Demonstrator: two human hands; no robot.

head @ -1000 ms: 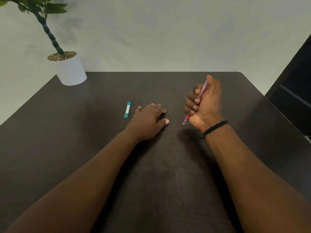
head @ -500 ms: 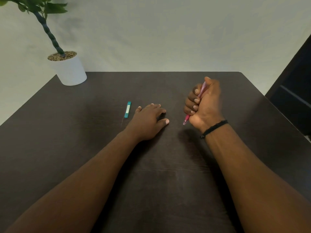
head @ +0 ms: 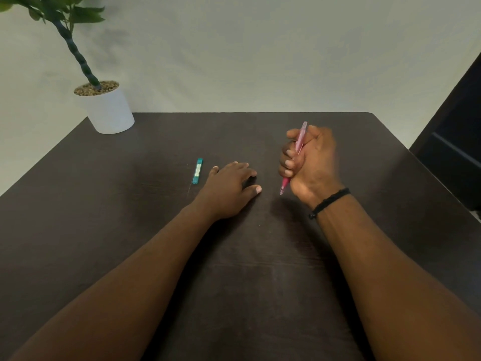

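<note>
My right hand [head: 311,165] grips a pink mechanical pencil [head: 299,142] in a fist, tip pointing down toward the dark table [head: 104,230], top end sticking up above the fingers. The tip hangs just above the surface. My left hand [head: 229,188] rests flat on the table, palm down, fingers relaxed, holding nothing. A small teal lead case [head: 197,171] lies on the table just left of my left hand, with a thin lead [head: 189,188] lying beside its near end.
A white pot [head: 109,110] with a green plant stands at the table's far left corner. A dark door or cabinet [head: 455,152] stands off the right edge. A pale wall is behind the table.
My right thumb has lifted off the top of the pencil, so its upper end now shows. My left hand has not moved.
</note>
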